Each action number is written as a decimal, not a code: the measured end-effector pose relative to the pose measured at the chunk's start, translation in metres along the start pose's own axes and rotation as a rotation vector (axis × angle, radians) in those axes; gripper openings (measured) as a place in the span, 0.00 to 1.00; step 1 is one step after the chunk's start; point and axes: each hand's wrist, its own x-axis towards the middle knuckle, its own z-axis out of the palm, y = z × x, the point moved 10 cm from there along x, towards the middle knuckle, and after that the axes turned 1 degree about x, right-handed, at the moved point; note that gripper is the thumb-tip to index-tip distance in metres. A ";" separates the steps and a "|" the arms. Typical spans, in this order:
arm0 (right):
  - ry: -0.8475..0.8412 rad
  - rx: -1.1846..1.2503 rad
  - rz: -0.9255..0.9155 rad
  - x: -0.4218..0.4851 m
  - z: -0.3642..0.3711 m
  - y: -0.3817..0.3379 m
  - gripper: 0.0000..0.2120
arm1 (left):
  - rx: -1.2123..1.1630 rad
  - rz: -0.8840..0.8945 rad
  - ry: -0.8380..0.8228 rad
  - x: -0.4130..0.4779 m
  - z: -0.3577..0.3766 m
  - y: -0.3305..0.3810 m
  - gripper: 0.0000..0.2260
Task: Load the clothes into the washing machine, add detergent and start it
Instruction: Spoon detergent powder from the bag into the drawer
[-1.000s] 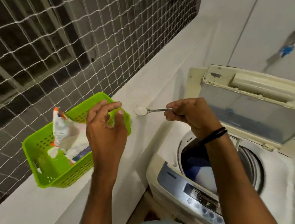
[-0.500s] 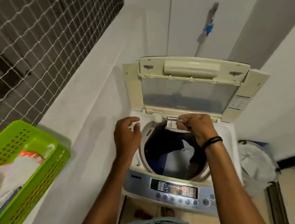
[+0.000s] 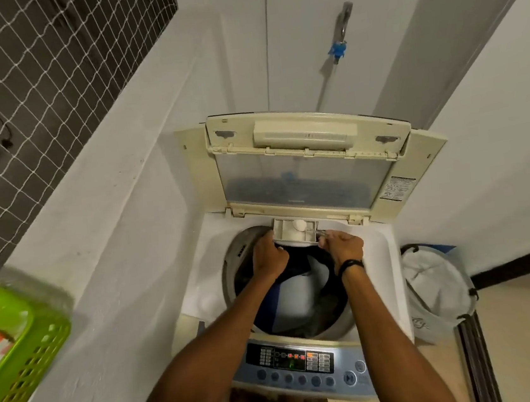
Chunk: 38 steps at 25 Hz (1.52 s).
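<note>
While the lid (image 3: 304,176) stands raised behind the drum (image 3: 231,267), we see the cream detergent drawer (image 3: 288,232) jutting over the drum's back rim, long side running left to right, a white mound of powder (image 3: 300,225) inside. Our left hand (image 3: 268,260) grips its left corner; our right hand (image 3: 345,248) clenches a spoon (image 3: 323,234) at its right end.

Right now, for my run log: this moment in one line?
step: dosing; left hand: holds detergent drawer; right hand: holds spoon; lid: open; clothes: loaded
</note>
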 end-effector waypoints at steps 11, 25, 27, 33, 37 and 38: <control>0.031 -0.526 -0.533 -0.018 0.034 -0.014 0.23 | 0.324 0.010 -0.196 0.026 0.031 -0.006 0.28; 0.058 0.098 -0.052 -0.026 0.011 0.000 0.14 | -0.121 -0.006 0.036 0.010 -0.026 -0.008 0.25; -0.042 0.251 0.090 -0.035 0.024 0.003 0.13 | -0.198 -0.015 0.087 -0.002 -0.048 -0.008 0.25; -0.296 0.490 0.126 -0.095 0.074 -0.030 0.14 | -0.307 0.081 0.309 -0.051 -0.133 -0.004 0.18; -0.441 0.488 0.047 -0.133 0.108 -0.066 0.16 | -0.347 0.180 0.469 -0.091 -0.206 0.006 0.17; -0.484 0.472 0.037 -0.145 0.118 -0.074 0.14 | -0.354 0.206 0.509 -0.102 -0.225 0.008 0.16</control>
